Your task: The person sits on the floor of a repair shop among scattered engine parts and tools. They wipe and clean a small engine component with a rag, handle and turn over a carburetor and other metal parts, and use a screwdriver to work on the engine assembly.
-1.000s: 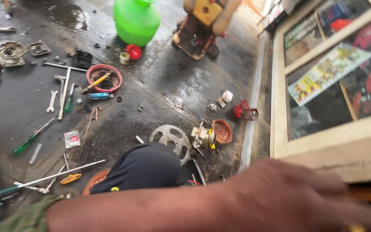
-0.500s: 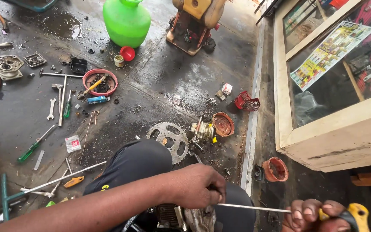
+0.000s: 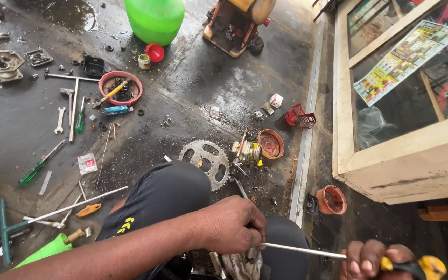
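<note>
My right hand (image 3: 377,259) grips the yellow and black handle of a long screwdriver (image 3: 307,251) at the bottom right. Its thin metal shaft runs left to my left hand (image 3: 232,224), which pinches the shaft near the tip. Just below that hand sits a greasy metal engine part (image 3: 234,263), resting between my knees in dark trousers (image 3: 167,194). The screwdriver's tip is hidden behind my left hand.
A toothed sprocket (image 3: 205,157) and a small engine piece (image 3: 246,151) lie on the wet dark floor ahead. Wrenches, screwdrivers and a red ring (image 3: 121,87) are scattered left. A green jug (image 3: 154,18) stands far back. A wooden glass-fronted cabinet (image 3: 405,166) stands right.
The view has tilted down and steadied. My left hand has dropped from across the view to the engine part, and my right hand with the screwdriver has come into view.
</note>
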